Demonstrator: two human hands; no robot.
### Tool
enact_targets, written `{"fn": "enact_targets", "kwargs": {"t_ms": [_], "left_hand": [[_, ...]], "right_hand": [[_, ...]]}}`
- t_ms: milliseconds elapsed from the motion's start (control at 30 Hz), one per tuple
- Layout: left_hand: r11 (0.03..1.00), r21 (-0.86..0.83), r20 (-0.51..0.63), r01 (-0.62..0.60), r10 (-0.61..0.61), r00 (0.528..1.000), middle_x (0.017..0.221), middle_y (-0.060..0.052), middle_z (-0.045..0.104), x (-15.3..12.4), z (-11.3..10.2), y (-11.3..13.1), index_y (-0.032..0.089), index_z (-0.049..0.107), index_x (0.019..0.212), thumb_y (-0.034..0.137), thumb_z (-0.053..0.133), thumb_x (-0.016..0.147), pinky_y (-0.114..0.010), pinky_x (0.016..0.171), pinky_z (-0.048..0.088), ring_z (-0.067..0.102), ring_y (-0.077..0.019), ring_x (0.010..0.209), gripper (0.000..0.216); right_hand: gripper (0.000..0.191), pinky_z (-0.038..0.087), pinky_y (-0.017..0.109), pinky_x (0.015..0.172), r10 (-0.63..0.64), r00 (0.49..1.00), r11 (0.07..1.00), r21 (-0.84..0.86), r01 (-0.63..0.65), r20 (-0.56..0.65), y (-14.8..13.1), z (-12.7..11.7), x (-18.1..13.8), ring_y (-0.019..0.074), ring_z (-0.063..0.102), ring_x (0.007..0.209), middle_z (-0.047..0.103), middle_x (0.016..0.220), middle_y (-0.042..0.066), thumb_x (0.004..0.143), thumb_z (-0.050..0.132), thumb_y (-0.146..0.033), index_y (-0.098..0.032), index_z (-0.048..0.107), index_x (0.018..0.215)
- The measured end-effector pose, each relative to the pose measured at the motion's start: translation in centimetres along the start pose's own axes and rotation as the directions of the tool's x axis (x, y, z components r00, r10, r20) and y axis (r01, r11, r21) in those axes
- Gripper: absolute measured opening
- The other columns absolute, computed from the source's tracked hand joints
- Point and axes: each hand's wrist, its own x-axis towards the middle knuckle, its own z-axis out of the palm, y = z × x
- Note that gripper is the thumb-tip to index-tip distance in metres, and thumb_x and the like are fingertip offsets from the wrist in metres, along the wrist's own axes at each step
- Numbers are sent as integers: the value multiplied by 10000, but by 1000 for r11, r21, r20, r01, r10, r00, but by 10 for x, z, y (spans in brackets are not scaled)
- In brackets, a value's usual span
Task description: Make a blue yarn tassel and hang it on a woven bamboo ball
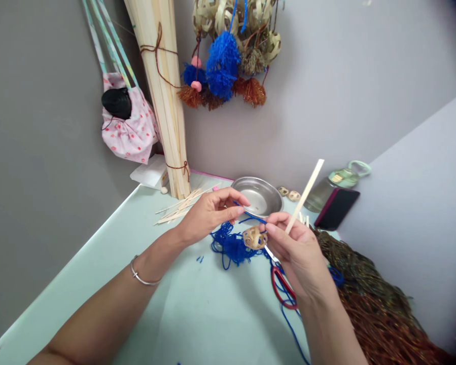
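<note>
My left hand (pixel 208 213) pinches a thin blue cord (pixel 255 218) between thumb and fingers, just above the pale green table (pixel 197 309). My right hand (pixel 298 251) is closed around a flat pale strip (pixel 306 195) that points up and right, and its fingertips touch a small woven ball (pixel 254 237). A blue yarn tassel (pixel 233 247) lies under the ball. The blue cord runs from my left fingers to the ball.
Red-handled scissors (pixel 283 289) lie under my right hand. A metal bowl (pixel 260 195) sits behind, next to a dark phone (pixel 336 208) and a glass jar (pixel 332 185). Brown-green fringe (pixel 372 299) fills the right side. Bundled strips (pixel 167 96) lean on the wall; tassels (pixel 223 66) hang above.
</note>
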Motion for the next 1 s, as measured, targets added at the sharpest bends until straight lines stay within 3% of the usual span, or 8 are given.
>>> {"fn": "enact_targets", "kwargs": {"t_ms": [167, 400, 567, 700, 867, 1000], "left_hand": [[991, 47, 201, 123, -130, 971, 822, 0, 591, -1, -1, -4, 198, 632, 1149, 279, 583, 878, -218, 653, 445, 548, -91, 705, 288], [980, 19, 283, 198, -195, 939, 811, -6, 597, -2, -2, -3, 168, 621, 943, 353, 608, 863, -236, 662, 454, 569, -107, 717, 202], [992, 106, 249, 73, -97, 964, 821, -3, 573, -2, -6, 3, 172, 567, 880, 420, 454, 948, -270, 748, 446, 560, -116, 773, 281], [995, 35, 269, 96, -102, 958, 726, 20, 530, -4, -4, 5, 158, 534, 784, 431, 418, 965, -244, 661, 432, 521, -84, 655, 347], [961, -223, 249, 164, -107, 963, 791, 1, 580, -4, 0, 1, 150, 544, 830, 422, 523, 923, -245, 603, 485, 592, -83, 619, 288], [966, -242, 182, 93, -50, 982, 869, -37, 634, -1, 0, -1, 146, 564, 861, 367, 586, 894, -272, 659, 547, 634, -114, 713, 225]], "right_hand": [[246, 236, 190, 413, -13, 999, 1000, -28, 12, -29, -3, 2, -1, 45, 356, 419, 684, 711, 3, 685, 815, -303, -199, 638, 822], [224, 208, 178, 393, -35, 999, 999, -36, 34, -33, -3, 0, -1, 41, 370, 426, 663, 690, 1, 697, 809, -289, -192, 645, 816], [208, 187, 170, 398, -55, 998, 998, -23, 54, -43, -3, -2, 0, 28, 334, 428, 655, 677, -6, 707, 807, -266, -189, 651, 821], [203, 176, 173, 393, -66, 996, 995, -76, 61, -59, 1, -2, 1, 30, 320, 422, 629, 636, -20, 711, 807, -279, -193, 665, 829], [203, 401, 200, 524, -76, 997, 980, -186, 69, -32, 8, -3, 1, 101, 545, 586, 659, 701, -1, 761, 770, -324, -214, 705, 918], [207, 437, 225, 561, -137, 990, 942, -314, 118, -38, 9, -1, 1, 114, 553, 599, 653, 676, -3, 782, 739, -352, -202, 721, 924]]}}
